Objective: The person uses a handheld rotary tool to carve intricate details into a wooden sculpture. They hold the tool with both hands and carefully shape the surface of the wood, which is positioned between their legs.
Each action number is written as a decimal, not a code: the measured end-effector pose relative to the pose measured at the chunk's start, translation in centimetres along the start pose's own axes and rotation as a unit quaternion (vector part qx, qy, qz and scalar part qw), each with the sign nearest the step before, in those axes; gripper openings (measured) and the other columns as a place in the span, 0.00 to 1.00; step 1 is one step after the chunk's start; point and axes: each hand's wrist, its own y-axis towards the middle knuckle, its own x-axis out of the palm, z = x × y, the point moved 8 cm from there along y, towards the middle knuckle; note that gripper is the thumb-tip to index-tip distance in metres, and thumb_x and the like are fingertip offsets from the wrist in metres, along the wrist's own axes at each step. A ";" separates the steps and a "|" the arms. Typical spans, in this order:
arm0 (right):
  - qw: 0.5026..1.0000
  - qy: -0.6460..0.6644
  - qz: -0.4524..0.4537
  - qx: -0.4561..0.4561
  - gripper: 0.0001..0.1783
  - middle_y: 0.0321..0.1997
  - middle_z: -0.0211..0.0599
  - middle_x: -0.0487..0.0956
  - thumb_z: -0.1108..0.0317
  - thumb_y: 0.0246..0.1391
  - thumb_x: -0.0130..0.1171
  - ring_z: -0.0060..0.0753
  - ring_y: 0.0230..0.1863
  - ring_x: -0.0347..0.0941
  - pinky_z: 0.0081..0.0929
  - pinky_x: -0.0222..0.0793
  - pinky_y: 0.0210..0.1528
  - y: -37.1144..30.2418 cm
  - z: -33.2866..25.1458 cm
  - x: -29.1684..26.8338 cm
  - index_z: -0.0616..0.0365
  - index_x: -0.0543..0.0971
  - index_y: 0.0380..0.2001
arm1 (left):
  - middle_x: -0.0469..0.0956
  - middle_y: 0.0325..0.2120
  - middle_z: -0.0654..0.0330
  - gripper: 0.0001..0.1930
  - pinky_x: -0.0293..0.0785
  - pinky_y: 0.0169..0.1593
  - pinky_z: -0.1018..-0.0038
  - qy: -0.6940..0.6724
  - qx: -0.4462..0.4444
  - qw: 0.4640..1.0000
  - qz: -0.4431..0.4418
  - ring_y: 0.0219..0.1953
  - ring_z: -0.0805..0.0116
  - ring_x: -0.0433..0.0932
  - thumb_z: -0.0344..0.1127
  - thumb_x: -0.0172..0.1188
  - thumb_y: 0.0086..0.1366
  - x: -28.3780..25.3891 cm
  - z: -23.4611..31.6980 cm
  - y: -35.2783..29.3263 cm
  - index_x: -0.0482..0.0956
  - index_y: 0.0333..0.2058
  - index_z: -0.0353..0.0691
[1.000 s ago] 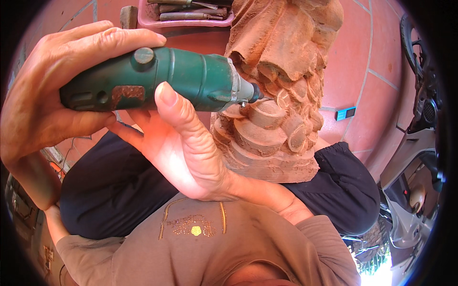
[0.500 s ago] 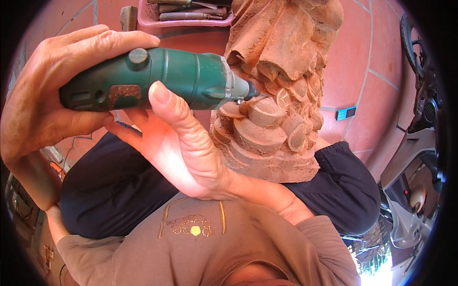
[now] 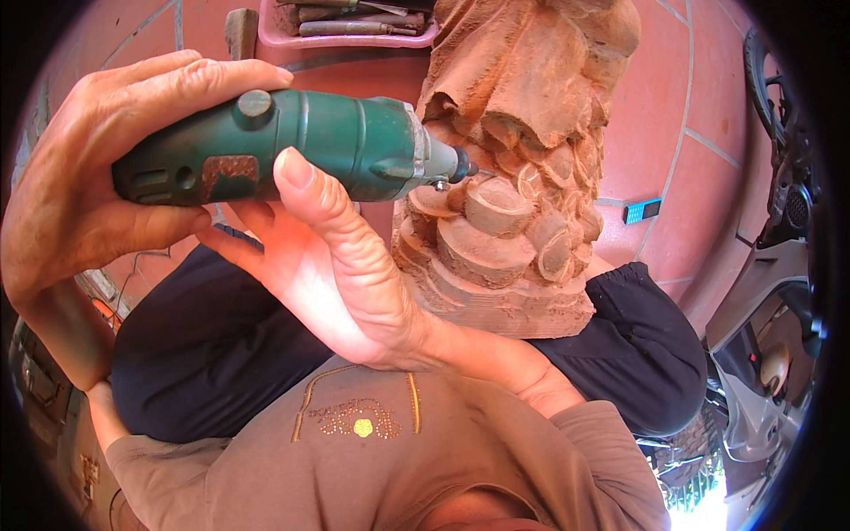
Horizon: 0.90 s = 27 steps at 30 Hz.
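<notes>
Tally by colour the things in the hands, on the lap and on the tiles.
Green: 1, rotary tool
Reddish-brown: 1, wood carving
Pink: 1, tray of hand tools
Blue: 1, small flat device on the tiles
Total: 4

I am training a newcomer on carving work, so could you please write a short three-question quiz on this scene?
1. True or false: both hands hold the green rotary tool.
2. What does the tool's tip meet? A) the pink tray B) the reddish wooden carving C) the blue object on the tiles
3. Where does the carving rest?

Key:
1. True: the left hand wraps the body and the right hand supports it from below.
2. B, the wooden carving.
3. On the person's lap, against the dark trousers.
</notes>
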 end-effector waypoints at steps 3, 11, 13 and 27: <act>1.000 0.004 0.011 0.004 0.28 0.60 0.24 0.71 0.54 0.63 0.67 0.23 0.65 0.64 0.42 0.58 0.71 0.0 0.1 -0.1 0.45 0.68 0.60 | 0.77 0.57 0.56 0.47 0.56 0.72 0.54 0.015 0.001 1.000 0.015 0.66 0.49 0.68 0.31 0.75 0.43 0.1 0.0 -0.2 0.70 0.66 0.53; 1.000 0.005 0.011 0.012 0.28 0.59 0.22 0.71 0.54 0.62 0.67 0.22 0.65 0.63 0.43 0.57 0.72 0.0 0.4 -0.4 0.44 0.68 0.60 | 0.77 0.56 0.56 0.48 0.58 0.71 0.55 -0.061 -0.001 0.998 -0.025 0.64 0.50 0.70 0.32 0.76 0.41 0.3 -0.6 0.3 0.70 0.66 0.53; 1.000 0.004 0.012 0.010 0.27 0.59 0.22 0.71 0.55 0.63 0.67 0.22 0.65 0.63 0.43 0.57 0.71 0.0 0.6 -0.5 0.44 0.68 0.60 | 0.77 0.56 0.56 0.48 0.58 0.71 0.55 -0.032 -0.001 0.999 -0.007 0.64 0.50 0.70 0.32 0.76 0.41 0.5 -0.4 -0.1 0.70 0.66 0.53; 0.999 0.017 0.031 0.013 0.26 0.59 0.23 0.70 0.55 0.63 0.66 0.23 0.64 0.64 0.43 0.58 0.71 -0.2 0.9 -0.1 0.44 0.69 0.60 | 0.78 0.55 0.55 0.47 0.59 0.70 0.55 -0.006 -0.001 1.000 0.005 0.64 0.47 0.69 0.31 0.74 0.41 0.5 -0.7 -0.6 0.70 0.66 0.52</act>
